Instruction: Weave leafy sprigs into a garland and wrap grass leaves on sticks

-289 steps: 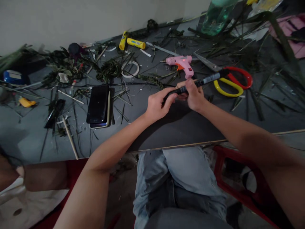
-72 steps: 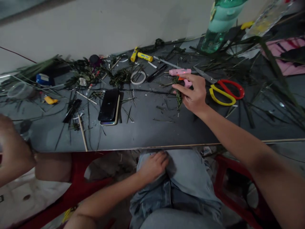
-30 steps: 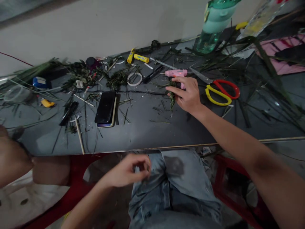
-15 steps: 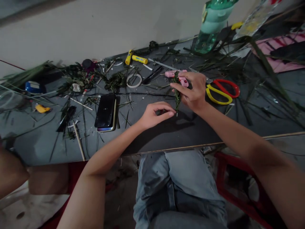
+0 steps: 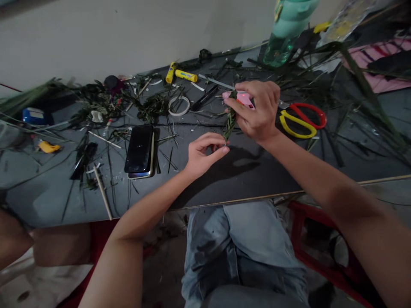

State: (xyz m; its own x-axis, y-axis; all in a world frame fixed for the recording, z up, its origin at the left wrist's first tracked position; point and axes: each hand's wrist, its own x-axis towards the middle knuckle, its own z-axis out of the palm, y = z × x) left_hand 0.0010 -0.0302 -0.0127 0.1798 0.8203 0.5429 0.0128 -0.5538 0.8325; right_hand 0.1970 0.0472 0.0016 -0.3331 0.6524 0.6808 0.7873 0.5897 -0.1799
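A small braided piece of green leaf strips [image 5: 230, 123] hangs between my two hands above the table. Thumb and fingers of my right hand [image 5: 258, 110] close on its upper part. My left hand [image 5: 207, 153] pinches its lower tip, where a thin pale end shows. Just behind my right hand lies a pink glue gun [image 5: 242, 99], partly hidden by the fingers. Scissors with red and yellow handles [image 5: 298, 124] rest to the right of that hand. To the left of my hands, a dark phone [image 5: 139, 149] lies on top of another phone.
Leaf scraps [image 5: 152, 107] litter the dark table [image 5: 199, 192]. A tape roll [image 5: 179, 106], yellow glue sticks [image 5: 186, 75] and a green bottle [image 5: 285, 32] stand or lie farther back. Another person's arm [image 5: 14, 235] shows at left. A red stool [image 5: 297, 239] is below right.
The braided piece has tilted, its lower end swinging left, and my left hand now pinches that end. My left hand has shifted slightly left and down. The view has moved a little.
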